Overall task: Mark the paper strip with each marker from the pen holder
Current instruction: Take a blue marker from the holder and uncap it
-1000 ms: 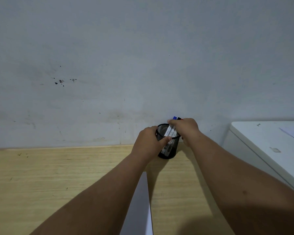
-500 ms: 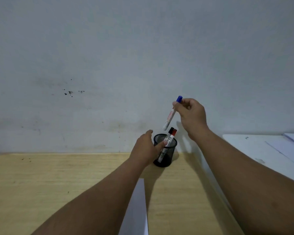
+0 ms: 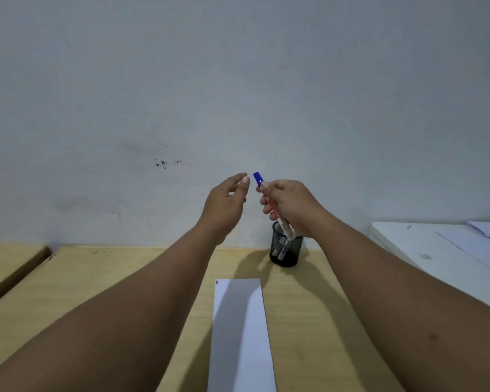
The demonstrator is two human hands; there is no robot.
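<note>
My right hand (image 3: 292, 206) grips a blue-capped marker (image 3: 258, 179), held slanted in the air with the blue cap pointing up and left. My left hand (image 3: 227, 203) hovers just left of the cap, fingers apart, holding nothing and not touching the cap. Below the right hand a black mesh pen holder (image 3: 286, 248) stands on the wooden desk with other markers inside. A long white paper strip (image 3: 242, 335) lies on the desk in front of the holder, with a small red mark (image 3: 217, 282) at its far left corner.
The wooden desk (image 3: 96, 278) ends at a grey wall behind the holder. A white cabinet top (image 3: 425, 253) with loose paper sheets (image 3: 481, 236) sits at the right. A gap to a second wooden surface (image 3: 6, 258) runs at the far left.
My right hand lifted the blue-capped marker out of the holder and tilted it. My left hand let go of the holder and rose up beside the cap.
</note>
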